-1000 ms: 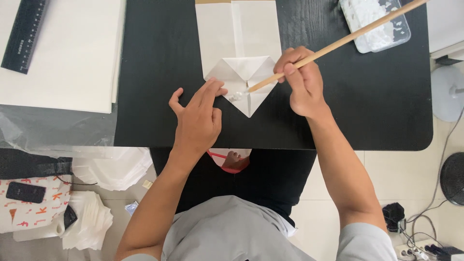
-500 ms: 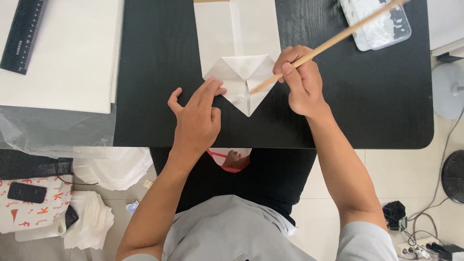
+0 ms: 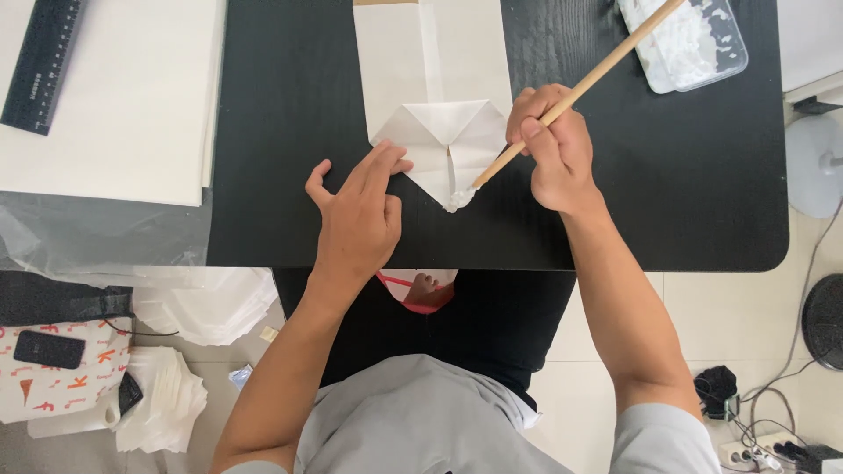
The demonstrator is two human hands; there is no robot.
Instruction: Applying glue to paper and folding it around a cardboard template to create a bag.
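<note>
Your right hand (image 3: pixel 555 156) is curled tight around a long, thin wooden brush (image 3: pixel 575 92), fingers wrapped over the round handle near its lower part. The handle slants up and away to the right, and its white, clumped tip rests on the bottom point of the folded paper (image 3: pixel 436 123). Your left hand (image 3: pixel 358 215) lies loose and half open, holding nothing; the thumb stands apart to the left and the longer fingers stretch forward, their tips pressing the lower left edge of the paper's folded flap.

The paper is white and smooth, a long strip running away from you, its near end folded into a downward-pointing triangle with crisp creases and a seam down the middle. It lies flat in the middle of the black desk (image 3: pixel 281 132), which has a matte, faintly grained top and rounded corners.

Further right, near the desk's far corner, sits a shallow clear plastic tray (image 3: pixel 702 53) with white lumpy paste inside; the brush handle crosses above its left end. To the left, a broad stack of white sheets (image 3: pixel 123 114) overlaps the desk's edge, and a flat black ruler (image 3: pixel 39 66) lies on top of it.
</note>
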